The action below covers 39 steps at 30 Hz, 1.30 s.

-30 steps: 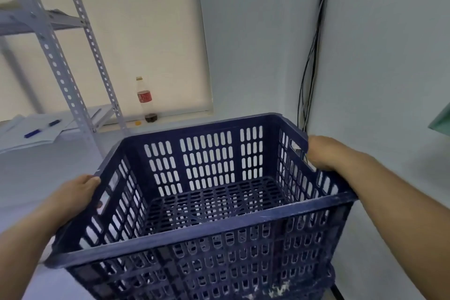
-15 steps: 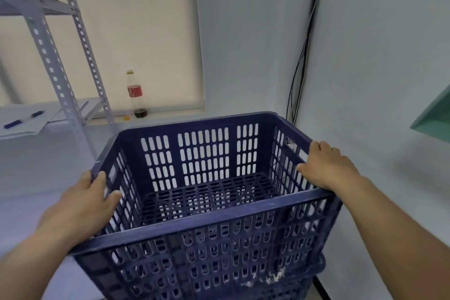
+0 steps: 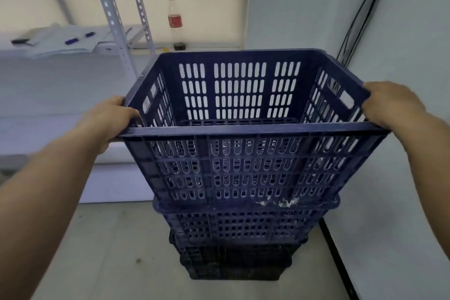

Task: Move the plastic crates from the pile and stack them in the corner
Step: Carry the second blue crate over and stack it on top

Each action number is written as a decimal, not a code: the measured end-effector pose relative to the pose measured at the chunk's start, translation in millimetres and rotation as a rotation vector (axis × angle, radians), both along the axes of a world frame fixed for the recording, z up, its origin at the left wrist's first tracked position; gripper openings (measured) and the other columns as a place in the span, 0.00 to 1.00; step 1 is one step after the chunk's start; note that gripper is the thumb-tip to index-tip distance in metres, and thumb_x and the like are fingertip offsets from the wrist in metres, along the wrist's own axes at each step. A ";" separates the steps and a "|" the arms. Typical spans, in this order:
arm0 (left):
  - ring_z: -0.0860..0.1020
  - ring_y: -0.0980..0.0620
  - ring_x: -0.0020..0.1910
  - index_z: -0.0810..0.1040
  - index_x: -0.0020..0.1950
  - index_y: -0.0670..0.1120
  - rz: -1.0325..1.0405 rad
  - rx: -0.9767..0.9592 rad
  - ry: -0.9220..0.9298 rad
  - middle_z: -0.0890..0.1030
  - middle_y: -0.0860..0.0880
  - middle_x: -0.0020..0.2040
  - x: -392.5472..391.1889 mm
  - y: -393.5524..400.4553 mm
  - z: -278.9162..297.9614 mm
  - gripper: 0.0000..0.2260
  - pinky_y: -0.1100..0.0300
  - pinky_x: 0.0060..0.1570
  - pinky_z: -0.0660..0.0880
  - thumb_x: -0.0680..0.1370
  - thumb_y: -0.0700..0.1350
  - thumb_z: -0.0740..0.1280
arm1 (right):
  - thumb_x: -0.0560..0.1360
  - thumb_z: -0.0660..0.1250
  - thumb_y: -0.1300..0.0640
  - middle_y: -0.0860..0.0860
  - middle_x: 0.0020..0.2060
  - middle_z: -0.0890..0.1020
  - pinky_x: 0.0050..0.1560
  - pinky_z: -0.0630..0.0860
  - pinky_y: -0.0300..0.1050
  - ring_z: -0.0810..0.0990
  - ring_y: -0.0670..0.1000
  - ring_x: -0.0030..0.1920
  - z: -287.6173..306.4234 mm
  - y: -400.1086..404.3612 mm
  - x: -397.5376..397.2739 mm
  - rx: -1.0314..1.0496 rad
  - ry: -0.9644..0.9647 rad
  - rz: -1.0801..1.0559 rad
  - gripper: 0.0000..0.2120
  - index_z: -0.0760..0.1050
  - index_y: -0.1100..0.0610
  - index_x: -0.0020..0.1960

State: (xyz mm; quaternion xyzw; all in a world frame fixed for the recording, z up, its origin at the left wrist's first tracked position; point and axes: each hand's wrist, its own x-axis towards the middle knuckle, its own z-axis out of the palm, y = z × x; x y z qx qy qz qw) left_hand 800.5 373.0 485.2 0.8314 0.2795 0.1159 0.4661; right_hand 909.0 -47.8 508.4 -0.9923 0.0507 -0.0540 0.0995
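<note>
The top crate [image 3: 246, 153] is dark blue plastic with slotted walls and a gridded floor. It stands upright and open, nested on a stack [image 3: 241, 238] of like crates (at least two, the lowest darker) on the floor in the corner beside the right wall. White specks mark its near lower edge.

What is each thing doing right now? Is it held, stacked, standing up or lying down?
Top crate: upright, empty, sitting on the stack, held at both side rims.
Left hand: grips the crate's left rim.
Right hand: grips the crate's right rim.
Lower crates: stacked under it on the floor.
Bottle: standing upright, nearly empty.
Papers: lying flat on the shelf, pens on top.
Cables: hanging down the wall.
</note>
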 end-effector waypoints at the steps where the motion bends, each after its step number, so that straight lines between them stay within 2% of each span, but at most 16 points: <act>1: 0.76 0.43 0.42 0.74 0.57 0.44 0.002 -0.006 -0.014 0.78 0.40 0.51 -0.1 1.1 0.4 0.10 0.55 0.37 0.76 0.77 0.38 0.61 | 0.75 0.58 0.66 0.58 0.43 0.74 0.39 0.68 0.46 0.72 0.59 0.41 -0.9 0.1 0.5 0.004 -0.002 -0.003 0.16 0.74 0.59 0.60; 4: 0.76 0.43 0.44 0.74 0.56 0.45 -0.001 -0.027 -0.029 0.78 0.40 0.51 -1.3 1.5 0.9 0.09 0.50 0.45 0.76 0.77 0.38 0.62 | 0.74 0.58 0.66 0.58 0.43 0.74 0.39 0.69 0.47 0.72 0.59 0.41 -2.4 -1.3 2.4 0.027 -0.024 -0.009 0.16 0.75 0.59 0.60; 8: 0.77 0.45 0.40 0.75 0.58 0.45 -0.013 -0.038 -0.045 0.79 0.41 0.50 -3.3 1.5 1.1 0.11 0.54 0.38 0.75 0.77 0.39 0.62 | 0.74 0.58 0.66 0.58 0.44 0.74 0.41 0.70 0.48 0.73 0.60 0.42 -3.0 -1.4 2.0 0.042 -0.030 -0.006 0.17 0.74 0.58 0.61; 12: 0.77 0.41 0.44 0.73 0.59 0.45 -0.007 0.016 0.000 0.79 0.39 0.51 -2.3 2.2 0.4 0.11 0.51 0.42 0.77 0.77 0.38 0.61 | 0.75 0.58 0.64 0.58 0.44 0.75 0.42 0.70 0.48 0.73 0.59 0.43 -0.2 -0.4 -3.8 0.073 -0.021 0.011 0.16 0.74 0.59 0.61; 14: 0.76 0.40 0.45 0.72 0.59 0.42 -0.030 0.166 0.083 0.78 0.38 0.50 1.2 4.0 2.0 0.10 0.52 0.41 0.74 0.78 0.39 0.60 | 0.77 0.57 0.61 0.59 0.48 0.76 0.46 0.73 0.48 0.73 0.58 0.45 -0.3 -0.3 -3.6 0.052 0.006 0.015 0.16 0.72 0.59 0.63; 16: 0.74 0.40 0.47 0.68 0.61 0.39 -0.085 0.437 0.194 0.76 0.37 0.53 7.8 6.1 8.8 0.13 0.52 0.44 0.71 0.78 0.41 0.61 | 0.77 0.56 0.59 0.58 0.54 0.73 0.50 0.73 0.49 0.72 0.58 0.51 1.9 2.1 2.7 -0.039 0.021 0.022 0.18 0.70 0.59 0.65; 17: 0.73 0.40 0.50 0.65 0.64 0.39 -0.120 0.575 0.229 0.74 0.37 0.58 10.9 5.5 14.1 0.17 0.51 0.48 0.70 0.78 0.44 0.62 | 0.78 0.56 0.57 0.57 0.58 0.71 0.54 0.72 0.50 0.70 0.59 0.56 3.2 3.9 7.0 -0.077 0.022 0.036 0.19 0.68 0.59 0.67; 19: 0.68 0.39 0.65 0.56 0.73 0.43 -0.164 0.772 0.249 0.62 0.38 0.73 17.1 0.3 22.4 0.29 0.49 0.60 0.67 0.78 0.53 0.62 | 0.79 0.56 0.51 0.57 0.67 0.65 0.62 0.68 0.53 0.65 0.59 0.66 2.8 8.3 16.4 -0.107 0.025 0.088 0.24 0.61 0.61 0.72; 20: 0.61 0.40 0.73 0.50 0.77 0.46 -0.182 0.825 0.256 0.54 0.40 0.77 19.4 -4.5 24.6 0.33 0.48 0.66 0.63 0.78 0.57 0.60 | 0.79 0.56 0.49 0.57 0.71 0.60 0.66 0.65 0.53 0.61 0.59 0.70 1.7 10.5 19.5 -0.123 0.035 0.119 0.28 0.56 0.61 0.74; 22: 0.49 0.44 0.77 0.44 0.78 0.48 -0.236 0.913 0.310 0.44 0.44 0.79 25.6 -11.6 22.2 0.35 0.50 0.72 0.56 0.78 0.61 0.56 | 0.79 0.55 0.46 0.55 0.77 0.50 0.71 0.59 0.52 0.52 0.57 0.75 -3.4 12.4 22.2 -0.177 0.081 0.168 0.32 0.49 0.59 0.77; 25: 0.46 0.47 0.78 0.47 0.78 0.45 -0.284 0.969 0.416 0.42 0.46 0.79 32.1 -12.9 12.2 0.37 0.52 0.74 0.53 0.77 0.65 0.52 | 0.79 0.55 0.46 0.54 0.77 0.44 0.72 0.59 0.51 0.47 0.55 0.77 -12.7 9.2 27.2 -0.221 0.100 0.192 0.32 0.48 0.58 0.77; 28: 0.46 0.48 0.78 0.47 0.78 0.47 -0.289 0.958 0.438 0.42 0.47 0.79 30.6 -11.9 13.6 0.37 0.53 0.74 0.51 0.76 0.67 0.51 | 0.78 0.56 0.46 0.54 0.78 0.42 0.72 0.57 0.51 0.45 0.56 0.77 -11.9 9.3 27.3 -0.229 0.110 0.192 0.34 0.46 0.57 0.77; 34: 0.48 0.47 0.78 0.47 0.78 0.51 -0.279 0.919 0.387 0.45 0.48 0.80 22.7 -18.0 20.9 0.34 0.52 0.73 0.54 0.78 0.65 0.51 | 0.78 0.56 0.48 0.53 0.78 0.43 0.73 0.57 0.52 0.45 0.55 0.77 -5.5 11.5 18.7 -0.187 0.110 0.190 0.33 0.46 0.54 0.78; 36: 0.51 0.47 0.77 0.48 0.78 0.51 -0.241 0.897 0.314 0.48 0.47 0.80 20.5 -20.1 23.7 0.32 0.51 0.73 0.56 0.78 0.62 0.52 | 0.79 0.56 0.49 0.53 0.78 0.48 0.72 0.60 0.51 0.49 0.55 0.76 -4.0 11.2 18.5 -0.160 0.100 0.187 0.31 0.48 0.54 0.78; 39: 0.51 0.46 0.77 0.48 0.78 0.51 -0.194 0.901 0.074 0.48 0.45 0.79 21.1 -29.5 35.1 0.31 0.51 0.73 0.55 0.79 0.60 0.53 | 0.78 0.56 0.50 0.52 0.73 0.62 0.67 0.67 0.50 0.62 0.55 0.71 -1.0 12.3 19.5 -0.115 0.041 0.178 0.27 0.56 0.54 0.75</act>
